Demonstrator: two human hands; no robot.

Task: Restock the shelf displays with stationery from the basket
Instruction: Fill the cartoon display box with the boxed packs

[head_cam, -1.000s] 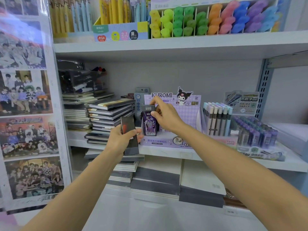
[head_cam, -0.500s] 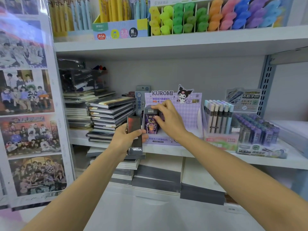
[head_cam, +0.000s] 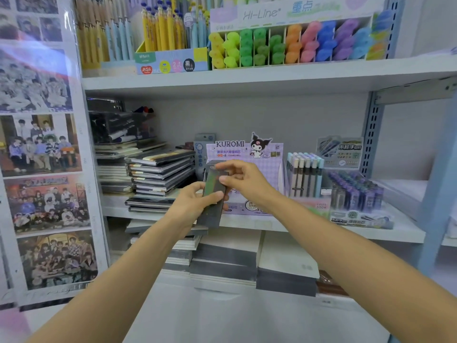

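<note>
In front of the Kuromi display (head_cam: 268, 167), left hand (head_cam: 191, 206) grips a dark pack (head_cam: 213, 188); right hand (head_cam: 244, 179), at 2 o'clock, pinches its top end.

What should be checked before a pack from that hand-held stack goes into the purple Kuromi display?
1. Left hand grips the dark packs securely: ok.
2. Right hand has a firm pinch on one pack: cannot tell.
3. Kuromi display stands upright on the shelf: ok.
4. Free room in the display's tray: cannot tell, the hands hide it.
5. Pastel pens beside the display are apart from the right hand: ok.
</note>
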